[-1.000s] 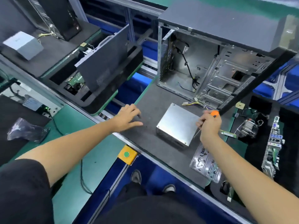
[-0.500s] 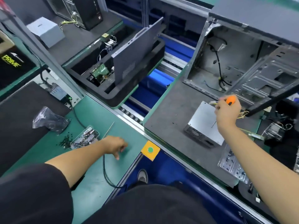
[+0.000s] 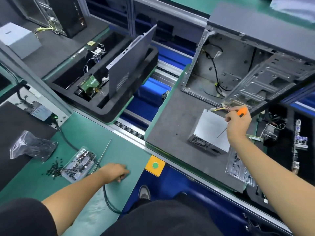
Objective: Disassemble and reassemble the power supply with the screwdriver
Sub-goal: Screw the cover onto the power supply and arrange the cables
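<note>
1. Your right hand [image 3: 238, 124] grips the orange-handled screwdriver [image 3: 237, 117], fingers wrapped round the handle, thin shaft angling down out of your palm.
2. The silver power supply [image 3: 210, 132] sits right under that hand on the grey mat [image 3: 170, 123], vent grille facing you, its wire bundle [image 3: 221, 108] just beyond your fingers.
3. The open PC case [image 3: 238, 65] stands past your right hand.
4. Your left hand [image 3: 115, 171] rests on the green bench [image 3: 95, 133], fingers curled down; can't tell if it's pinching anything.
5. A clear screw box [image 3: 79, 164] lies just left of that hand.

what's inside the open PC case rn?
Inside the open PC case: black cable, loose wires on its floor, bare metal tray. No power supply; it sits outside on the mat. Upper interior hidden by the lid.
</note>
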The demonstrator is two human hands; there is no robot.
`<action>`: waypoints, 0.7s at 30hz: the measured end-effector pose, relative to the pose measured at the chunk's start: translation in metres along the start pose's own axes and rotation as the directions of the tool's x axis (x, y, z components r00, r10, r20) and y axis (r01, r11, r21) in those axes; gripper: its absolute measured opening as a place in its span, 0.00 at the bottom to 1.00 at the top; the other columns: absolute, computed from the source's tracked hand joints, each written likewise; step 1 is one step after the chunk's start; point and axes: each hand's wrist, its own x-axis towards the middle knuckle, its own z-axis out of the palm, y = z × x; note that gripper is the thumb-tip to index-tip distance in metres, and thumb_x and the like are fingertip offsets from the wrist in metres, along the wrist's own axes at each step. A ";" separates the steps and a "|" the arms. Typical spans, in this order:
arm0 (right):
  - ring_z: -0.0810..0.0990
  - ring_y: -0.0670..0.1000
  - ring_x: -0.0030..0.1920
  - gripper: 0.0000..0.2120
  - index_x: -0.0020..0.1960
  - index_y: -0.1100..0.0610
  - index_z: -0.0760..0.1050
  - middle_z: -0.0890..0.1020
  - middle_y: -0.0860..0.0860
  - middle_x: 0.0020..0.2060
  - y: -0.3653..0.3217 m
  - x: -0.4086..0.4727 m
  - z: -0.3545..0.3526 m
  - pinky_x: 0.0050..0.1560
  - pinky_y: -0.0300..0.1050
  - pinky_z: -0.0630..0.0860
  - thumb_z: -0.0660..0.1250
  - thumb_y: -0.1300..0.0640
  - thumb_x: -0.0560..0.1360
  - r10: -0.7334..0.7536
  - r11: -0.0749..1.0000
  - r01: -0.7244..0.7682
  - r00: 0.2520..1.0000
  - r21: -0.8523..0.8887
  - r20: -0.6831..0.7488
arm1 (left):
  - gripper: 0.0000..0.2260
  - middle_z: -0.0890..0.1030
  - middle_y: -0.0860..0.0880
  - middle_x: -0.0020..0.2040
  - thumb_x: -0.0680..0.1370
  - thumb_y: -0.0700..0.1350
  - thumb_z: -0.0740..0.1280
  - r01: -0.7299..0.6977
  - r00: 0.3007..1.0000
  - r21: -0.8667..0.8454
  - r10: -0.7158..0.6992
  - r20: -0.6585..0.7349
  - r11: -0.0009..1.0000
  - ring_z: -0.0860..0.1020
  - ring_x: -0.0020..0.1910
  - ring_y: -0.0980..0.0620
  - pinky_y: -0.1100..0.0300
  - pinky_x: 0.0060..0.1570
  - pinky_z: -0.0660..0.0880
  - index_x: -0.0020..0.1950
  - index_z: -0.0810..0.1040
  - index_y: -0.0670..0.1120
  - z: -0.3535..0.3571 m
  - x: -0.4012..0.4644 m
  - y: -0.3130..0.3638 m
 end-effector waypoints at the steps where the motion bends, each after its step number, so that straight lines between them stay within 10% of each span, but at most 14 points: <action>1: 0.71 0.47 0.27 0.13 0.38 0.53 0.71 0.76 0.51 0.35 0.001 0.001 -0.001 0.31 0.39 0.67 0.60 0.71 0.68 0.000 1.000 0.000 1.000 -0.014 0.004 | 0.06 0.77 0.50 0.53 0.75 0.38 0.67 -0.013 1.000 -0.021 0.013 0.001 1.000 0.80 0.50 0.50 0.55 0.46 0.73 0.49 0.75 0.47 0.000 0.000 -0.001; 7: 0.76 0.45 0.36 0.08 0.38 0.46 0.70 0.73 0.45 0.45 -0.001 0.006 -0.016 0.34 0.46 0.74 0.65 0.59 0.70 -0.067 0.967 0.079 0.996 -0.243 0.057 | 0.04 0.77 0.51 0.47 0.76 0.37 0.68 -0.084 0.995 -0.303 0.063 -0.077 0.949 0.74 0.43 0.60 0.65 0.46 0.68 0.47 0.75 0.45 -0.031 -0.005 -0.009; 11: 0.79 0.51 0.37 0.07 0.40 0.48 0.68 0.79 0.42 0.34 -0.004 0.019 -0.033 0.38 0.52 0.71 0.63 0.46 0.71 -0.075 0.914 0.071 0.997 -0.399 0.005 | 0.06 0.78 0.55 0.43 0.80 0.42 0.68 -0.173 0.963 -0.413 0.066 -0.262 0.894 0.72 0.39 0.63 0.66 0.42 0.68 0.47 0.73 0.50 -0.105 0.008 0.021; 21: 0.78 0.67 0.36 0.09 0.35 0.58 0.70 0.75 0.61 0.32 -0.016 0.081 -0.087 0.35 0.64 0.78 0.68 0.56 0.66 -0.090 0.968 0.095 0.995 -0.232 0.035 | 0.03 0.84 0.49 0.39 0.77 0.43 0.75 -0.510 0.809 -0.613 0.094 -0.581 0.603 0.81 0.36 0.54 0.62 0.39 0.78 0.44 0.82 0.48 -0.265 0.122 0.198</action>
